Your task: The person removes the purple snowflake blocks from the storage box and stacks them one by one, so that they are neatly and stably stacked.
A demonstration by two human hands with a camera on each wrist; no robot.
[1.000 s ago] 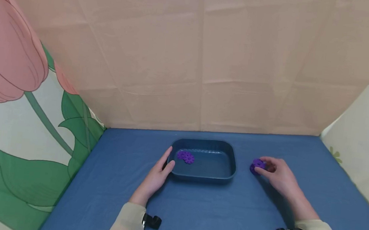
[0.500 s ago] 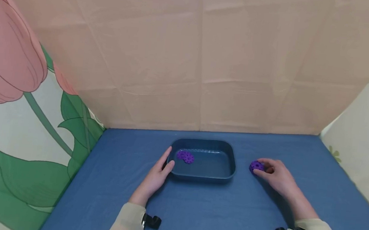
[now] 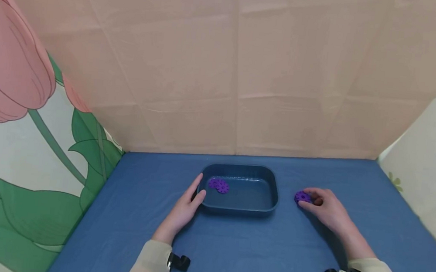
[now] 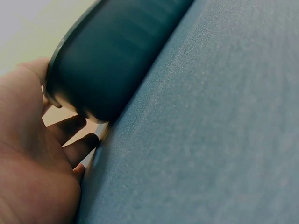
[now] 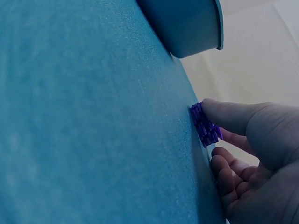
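A dark blue rectangular tray [image 3: 242, 209] stands on the table, with a few purple snowflake discs [image 3: 219, 185] lying flat and overlapping inside at its left. My left hand [image 3: 183, 209] holds the tray's left side; in the left wrist view the thumb meets the rim and the other fingers lie against the outer wall. Right of the tray, my right hand [image 3: 327, 210] pinches a short stack of purple snowflake discs [image 5: 204, 125] between thumb and forefinger, low at the table surface. The remaining right fingers curl toward the palm.
A blue cloth covers the table [image 3: 238, 252]. Behind it hangs a beige sheet [image 3: 238, 90]. A tulip-printed panel [image 3: 23, 156] borders the left side, and a pale flower-printed one [image 3: 435, 174] borders the right.
The right fingertips and the purple disc stack have shifted very slightly left, and the discs look flatter and more compact between the fingers. The left hand and tray hold their place.
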